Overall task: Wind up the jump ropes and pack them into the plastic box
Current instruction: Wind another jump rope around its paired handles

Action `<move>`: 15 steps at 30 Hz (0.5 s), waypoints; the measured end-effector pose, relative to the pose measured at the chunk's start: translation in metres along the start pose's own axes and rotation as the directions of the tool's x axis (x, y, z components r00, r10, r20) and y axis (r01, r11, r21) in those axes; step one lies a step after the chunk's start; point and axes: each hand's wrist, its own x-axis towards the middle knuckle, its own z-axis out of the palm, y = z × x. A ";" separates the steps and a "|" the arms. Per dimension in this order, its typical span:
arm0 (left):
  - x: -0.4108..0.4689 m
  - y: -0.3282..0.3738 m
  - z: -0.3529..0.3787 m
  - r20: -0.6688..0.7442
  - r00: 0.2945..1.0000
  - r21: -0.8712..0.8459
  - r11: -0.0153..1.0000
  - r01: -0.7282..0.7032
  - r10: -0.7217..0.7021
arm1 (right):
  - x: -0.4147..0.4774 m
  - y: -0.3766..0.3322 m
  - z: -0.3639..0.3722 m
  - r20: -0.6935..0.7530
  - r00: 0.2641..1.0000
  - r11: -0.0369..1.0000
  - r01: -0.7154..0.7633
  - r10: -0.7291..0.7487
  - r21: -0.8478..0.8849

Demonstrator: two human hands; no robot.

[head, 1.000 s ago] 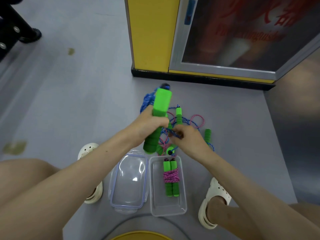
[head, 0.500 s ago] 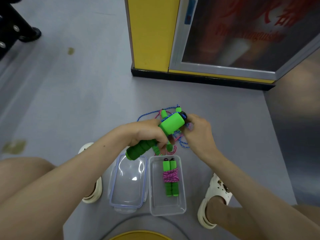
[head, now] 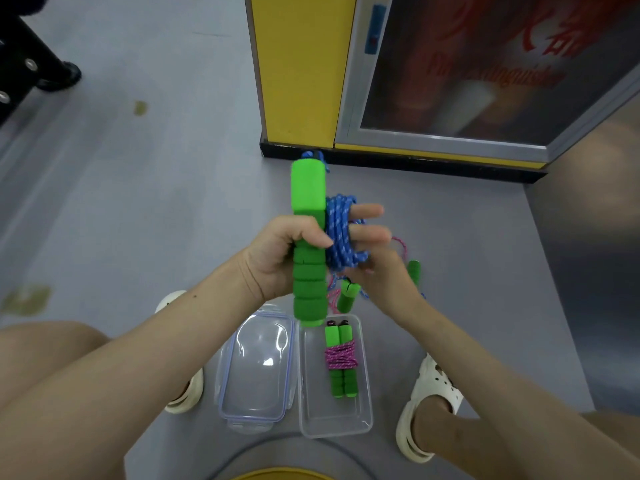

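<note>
1. Left hand (head: 277, 258) grips the ridged green foam jump-rope handle (head: 309, 202) around its middle, thumb curled across the front. The handle stands upright above the floor.
2. The blue speckled cord (head: 341, 233) is coiled in several loops just right of the handle, touching it. Two straight fingertips (head: 369, 211) stick out through the loops (most likely the left hand's; the coil hides the knuckles).
3. Right hand (head: 382, 282) is at the coil's lower end, its fingers curled and pinching the blue cord.
4. The clear rectangular plastic box (head: 363, 420) sits open on the grey floor (head: 138, 202) between the feet. Inside lies one finished bundle (head: 341, 358): two green handles side by side, bound with pink cord.
5. The clear lid with a blue seal (head: 256, 372) lies upside-down along the box's left side.
6. Behind the hands, loose on the floor: a short green handle (head: 347, 296), another (head: 414, 271), and pink cord (head: 399, 244).
7. White clogs: (head: 183, 396), (head: 426, 403).
</note>
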 end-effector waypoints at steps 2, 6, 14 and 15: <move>0.003 0.000 0.004 -0.197 0.976 -0.003 0.996 -0.090 0.088 | -0.004 -0.004 0.002 0.095 0.993 0.994 -0.080 0.073 0.072; 0.007 -0.001 0.005 -0.544 0.824 0.110 0.987 -0.121 0.162 | -0.005 -0.009 0.003 0.240 0.965 0.985 -0.137 0.109 0.104; 0.004 -0.011 -0.007 -0.688 0.711 0.689 0.439 0.577 0.146 | -0.004 -0.010 0.006 0.241 0.966 0.995 -0.101 0.096 0.010; 0.005 -0.013 -0.008 -0.670 0.724 0.725 0.351 0.592 0.164 | -0.003 -0.009 0.005 0.239 0.966 0.995 -0.098 0.097 -0.008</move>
